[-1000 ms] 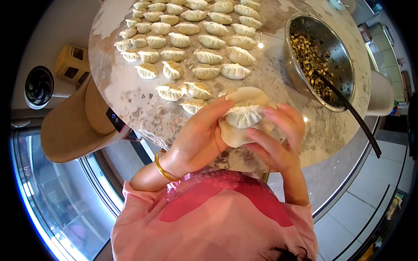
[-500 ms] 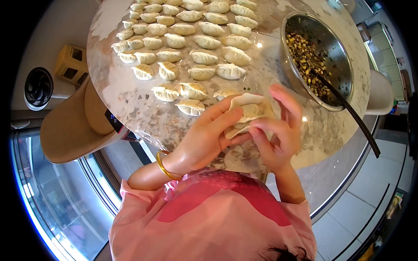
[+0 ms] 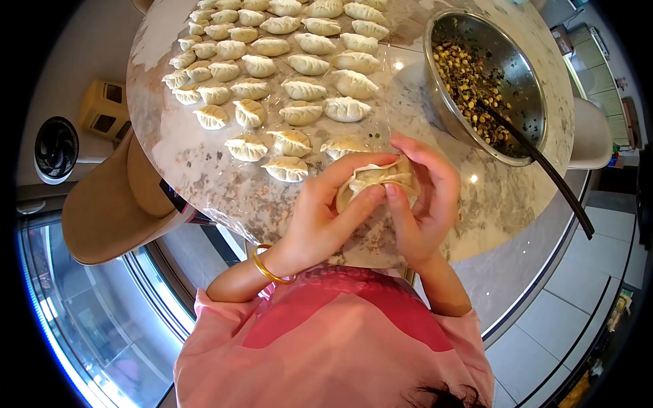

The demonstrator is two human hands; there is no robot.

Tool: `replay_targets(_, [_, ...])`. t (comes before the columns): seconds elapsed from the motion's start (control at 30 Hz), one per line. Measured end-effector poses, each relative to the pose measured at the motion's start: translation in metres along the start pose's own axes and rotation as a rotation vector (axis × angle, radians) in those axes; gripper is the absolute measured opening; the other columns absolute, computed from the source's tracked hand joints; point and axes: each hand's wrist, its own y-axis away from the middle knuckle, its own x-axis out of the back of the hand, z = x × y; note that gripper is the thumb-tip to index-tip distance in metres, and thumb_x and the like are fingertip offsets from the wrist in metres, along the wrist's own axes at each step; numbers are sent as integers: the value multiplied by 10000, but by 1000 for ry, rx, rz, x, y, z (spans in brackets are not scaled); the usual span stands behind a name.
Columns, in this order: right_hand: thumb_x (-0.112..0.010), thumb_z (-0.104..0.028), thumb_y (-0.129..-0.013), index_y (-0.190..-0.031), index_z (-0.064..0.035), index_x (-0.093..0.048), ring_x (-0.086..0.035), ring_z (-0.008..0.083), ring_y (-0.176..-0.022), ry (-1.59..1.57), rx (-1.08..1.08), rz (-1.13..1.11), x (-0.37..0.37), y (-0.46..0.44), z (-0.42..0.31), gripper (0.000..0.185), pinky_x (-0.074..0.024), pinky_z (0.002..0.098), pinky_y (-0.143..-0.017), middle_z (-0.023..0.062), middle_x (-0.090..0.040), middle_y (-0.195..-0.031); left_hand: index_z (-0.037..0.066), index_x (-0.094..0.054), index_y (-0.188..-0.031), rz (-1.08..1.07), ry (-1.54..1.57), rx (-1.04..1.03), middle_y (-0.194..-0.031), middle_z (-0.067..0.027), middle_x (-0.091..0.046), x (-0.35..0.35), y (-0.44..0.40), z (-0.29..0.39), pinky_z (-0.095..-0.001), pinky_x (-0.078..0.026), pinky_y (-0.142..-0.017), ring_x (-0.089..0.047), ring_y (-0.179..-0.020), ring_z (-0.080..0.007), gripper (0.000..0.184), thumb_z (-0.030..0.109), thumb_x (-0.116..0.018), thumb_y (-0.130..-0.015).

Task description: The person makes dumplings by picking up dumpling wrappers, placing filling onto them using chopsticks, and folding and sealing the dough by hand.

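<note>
Between my two hands sits a dumpling [image 3: 378, 178] of pale dough, its edge partly folded into pleats. My left hand [image 3: 333, 211] cups it from the left, thumb pressed on the near edge. From the right, my right hand [image 3: 427, 204] curls round it, and its thumb meets the left thumb at the dough. The fingers' undersides and the dumpling's bottom are hidden. Just beyond the hands, a finished dumpling [image 3: 342, 147] lies on the table, with another dumpling [image 3: 286, 169] to the left of my left hand.
Rows of pleated dumplings [image 3: 303, 88] cover the far left of the marbled table [image 3: 224, 173], on clear plastic film. A steel bowl [image 3: 435, 81] of chopped filling stands at the right, long dark chopsticks [image 3: 544, 163] leaning over its rim. A brown chair [image 3: 102, 217] is at the left.
The dough, opened out at the top before, is now folded closer together. My right fingers have wrapped round it, and both thumbs have come together at its near edge.
</note>
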Motion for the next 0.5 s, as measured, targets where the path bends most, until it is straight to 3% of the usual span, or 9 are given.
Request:
replay_targets(0.1, [-642, -20, -807, -1031, 9, -582, -601, 283, -1000, 69, -41, -155, 9, -2, 5, 233, -473, 331, -861, 208, -590, -1098, -14, -507, -1202, 22, 13, -15, -1032, -116, -626, -1, 2, -3, -259, -473, -816, -581, -957, -120, 302, 53, -537, -910])
replay_targets(0.37, [-699, -39, -772, -940, -5, -615, -620, 268, -927, 42, -9, -130, 13, 4, 8, 191, -498, 311, -786, 186, -602, -1056, -13, -482, -1115, 125, -115, -60, -1025, -132, -625, -4, 6, -7, -258, -505, -759, -606, -959, -133, 235, 27, -557, -896])
replay_targets(0.43, [-708, -37, -765, -925, -11, -616, -621, 266, -922, 48, 16, -116, 13, 5, 8, 187, -502, 311, -780, 180, -601, -1050, -11, -485, -1110, 167, 297, 36, -1061, -131, -615, -9, 4, -1, -252, -506, -764, -598, -982, -132, 243, -4, -567, -882])
replay_targets(0.5, [-720, -27, -751, -913, -18, -615, -622, 258, -911, 58, 61, -120, 13, 4, 6, 193, -507, 312, -769, 174, -595, -1050, -12, -485, -1123, 132, 256, 65, -1077, -125, -610, -2, 4, 0, -247, -505, -766, -594, -990, -128, 266, -12, -578, -874])
